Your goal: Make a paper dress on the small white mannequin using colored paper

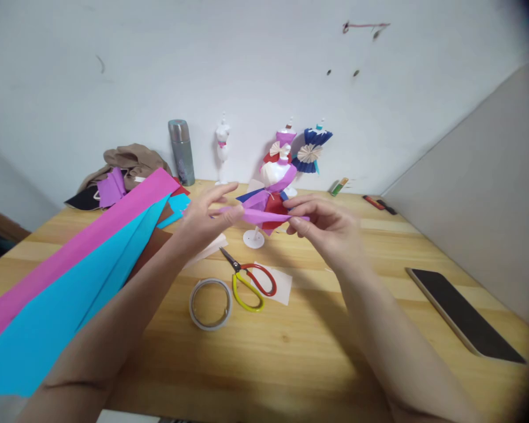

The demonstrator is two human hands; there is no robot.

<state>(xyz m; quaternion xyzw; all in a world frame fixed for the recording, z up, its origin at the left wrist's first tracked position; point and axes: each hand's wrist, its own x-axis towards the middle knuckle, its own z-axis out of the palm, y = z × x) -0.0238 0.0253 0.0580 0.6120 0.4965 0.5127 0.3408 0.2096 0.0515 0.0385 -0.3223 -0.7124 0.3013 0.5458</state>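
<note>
A narrow purple paper strip (267, 217) is stretched level between my two hands. My left hand (209, 214) pinches its left end between thumb and fingers, the other fingers partly spread. At the right end, my right hand (324, 223) grips the strip with thumb and fingertips. Just behind the strip stands a small white mannequin (271, 176) on a round white base (253, 238), dressed in purple, red and blue paper. The strip and my hands hide part of its skirt. Nearer to me lie open scissors (248, 282) with one red and one yellow handle.
A tape roll (210, 304) lies beside the scissors, near a white paper piece (278, 285). Pink and blue paper sheets (70, 294) cover the left side. A phone (462, 311) lies right. Along the wall stand a flask (182, 153), a bare mannequin (223, 150) and dressed mannequins (315, 147).
</note>
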